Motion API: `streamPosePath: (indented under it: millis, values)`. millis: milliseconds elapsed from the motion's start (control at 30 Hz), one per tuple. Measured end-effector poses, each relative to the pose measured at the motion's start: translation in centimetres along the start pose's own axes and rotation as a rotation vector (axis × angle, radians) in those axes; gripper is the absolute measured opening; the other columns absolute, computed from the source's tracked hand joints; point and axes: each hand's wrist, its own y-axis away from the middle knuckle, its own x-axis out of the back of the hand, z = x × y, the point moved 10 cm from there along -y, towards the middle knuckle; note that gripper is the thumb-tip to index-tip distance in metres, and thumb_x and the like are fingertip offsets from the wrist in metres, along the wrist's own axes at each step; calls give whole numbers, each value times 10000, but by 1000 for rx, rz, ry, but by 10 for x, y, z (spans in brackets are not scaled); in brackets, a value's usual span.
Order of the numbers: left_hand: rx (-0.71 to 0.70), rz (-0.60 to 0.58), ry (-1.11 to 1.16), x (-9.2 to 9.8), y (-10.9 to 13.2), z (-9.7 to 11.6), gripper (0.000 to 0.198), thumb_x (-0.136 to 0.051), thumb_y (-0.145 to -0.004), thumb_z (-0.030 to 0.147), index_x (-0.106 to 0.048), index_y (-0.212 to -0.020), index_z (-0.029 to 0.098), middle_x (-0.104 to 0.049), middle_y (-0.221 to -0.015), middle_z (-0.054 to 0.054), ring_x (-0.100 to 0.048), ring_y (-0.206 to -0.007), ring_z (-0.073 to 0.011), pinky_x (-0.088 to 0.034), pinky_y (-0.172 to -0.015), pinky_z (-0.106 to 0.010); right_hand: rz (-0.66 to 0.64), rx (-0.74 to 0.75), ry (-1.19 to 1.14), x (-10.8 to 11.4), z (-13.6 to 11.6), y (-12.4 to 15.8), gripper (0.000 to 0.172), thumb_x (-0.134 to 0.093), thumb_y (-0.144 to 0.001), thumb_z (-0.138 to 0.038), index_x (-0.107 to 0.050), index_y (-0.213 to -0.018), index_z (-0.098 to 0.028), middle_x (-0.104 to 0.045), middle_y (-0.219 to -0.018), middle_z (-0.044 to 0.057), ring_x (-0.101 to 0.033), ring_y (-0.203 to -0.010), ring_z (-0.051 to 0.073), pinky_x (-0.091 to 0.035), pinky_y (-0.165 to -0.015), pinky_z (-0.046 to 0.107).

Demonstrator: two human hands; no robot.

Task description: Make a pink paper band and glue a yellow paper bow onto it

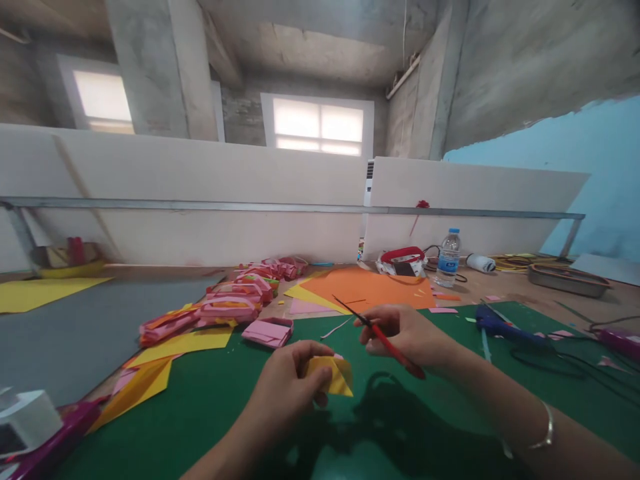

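Head view: pinched between thumb and fingers of the left hand (295,375), a small piece of yellow paper (343,379), folded into creased, angular facets, a little pink at its upper edge, above a smooth green mat (215,413). In the right hand (413,331), fingers closed around slim, glossy red-handled scissors (387,345), dark narrow tips pointing up and leftward, apart from the yellow paper. Just beyond the left hand, a flat, boxy pink paper fold (269,332); beside it to the right, a thin pink strip (336,328). Farther left, crowded into a row, pink paper shapes (230,308) with banded, strap-like edges; near them, crisp yellow sheets (200,341) overlapping the mat. Behind, on the brown desk (500,285), a broad, matte orange sheet (370,288), a white-and-red pouch (401,259) and a clear plastic bottle (449,259) with blue cap and label. To the right, beyond the forearm, what looks like a dark blue glue gun (510,328), with a black cable (540,361) looping over the mat among pink scraps. Farther back, a shallow metal tray (570,283) with rounded ends. Across the rear, flat white panels (200,173).
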Motion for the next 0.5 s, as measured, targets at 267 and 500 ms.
streamPosePath:
  millis: [267,500]
  values:
    - [-21,-156,-56,-29,6,-3,585,-521,-620,88,-400,-1190,140,-515,-418,102,-449,-370,-83,-340,-389,-170,-36,109,-136,-47,-6,0,323,-714,-596,-182,-659,-910,-130,-630,-722,-6,-527,-583,80,-414,-533,187]
    - [-77,-199,40,-33,7,-1,558,-655,-665,241,-425,-1165,145,-601,-615,28,-536,-498,-109,-411,-451,-205,-72,225,-120,-51,-20,4,349,-681,-656,-215,-646,-990,-121,-641,-900,52,-549,-665,99,-447,-593,203]
